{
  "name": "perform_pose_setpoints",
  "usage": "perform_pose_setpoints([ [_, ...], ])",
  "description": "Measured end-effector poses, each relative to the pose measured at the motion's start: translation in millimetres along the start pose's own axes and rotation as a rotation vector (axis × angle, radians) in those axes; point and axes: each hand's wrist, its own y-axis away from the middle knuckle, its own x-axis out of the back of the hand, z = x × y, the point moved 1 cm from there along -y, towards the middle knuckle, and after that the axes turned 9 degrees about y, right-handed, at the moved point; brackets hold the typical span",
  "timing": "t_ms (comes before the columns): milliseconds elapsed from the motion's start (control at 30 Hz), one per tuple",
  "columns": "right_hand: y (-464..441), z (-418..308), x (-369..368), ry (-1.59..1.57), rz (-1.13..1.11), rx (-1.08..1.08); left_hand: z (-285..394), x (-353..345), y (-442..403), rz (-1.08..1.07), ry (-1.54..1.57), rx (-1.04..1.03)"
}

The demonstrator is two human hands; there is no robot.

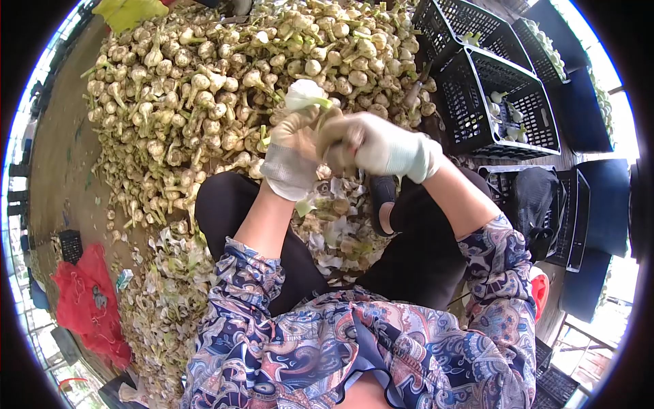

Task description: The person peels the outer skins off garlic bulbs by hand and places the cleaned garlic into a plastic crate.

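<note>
A white, cleaned garlic bulb (pixel 304 94) with a short green stem shows above the fingers of my left hand (pixel 294 150), which is closed around it in a pale work glove. Close beside it, my right hand (pixel 375 144) is also gloved, its fingers curled and smeared by motion. What those fingers hold is hidden. Behind both hands lies a big heap of untrimmed garlic bulbs (pixel 177 95). Loose garlic skins (pixel 334 232) cover the floor between my legs, below my hands.
Black plastic crates (pixel 504 146) stand at the right; the nearer one holds several cleaned bulbs. A dark mesh bag (pixel 535 198) rests at another crate. More skins (pixel 163 300) and a red net bag (pixel 88 307) lie at the left. A yellow-green cloth (pixel 129 13) is at the top.
</note>
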Motion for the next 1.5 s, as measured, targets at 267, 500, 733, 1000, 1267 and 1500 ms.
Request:
perform_pose_setpoints([
  [267,10,22,-41,0.541,-0.48,-0.297,29,2,-12,-0.244,-0.075,-0.315],
  [500,-8,36,-6,0.253,0.596,-0.074,29,-3,-4,-0.3,-0.036,-0.252],
  [733,7,13,9,0.676,-0.027,-0.407,18,-5,-7,-0.325,0.216,0.115],
  [1000,-11,17,11,0.053,0.543,-0.287,-3,-15,2,-0.037,-0.144,0.113],
  [1267,-5,33,17,0.394,0.715,-0.037,-6,-12,1,-0.017,-0.087,0.011],
  [1500,7,18,-6,0.418,0.542,0.008,-34,-27,11,-0.111,-0.339,-0.003],
])
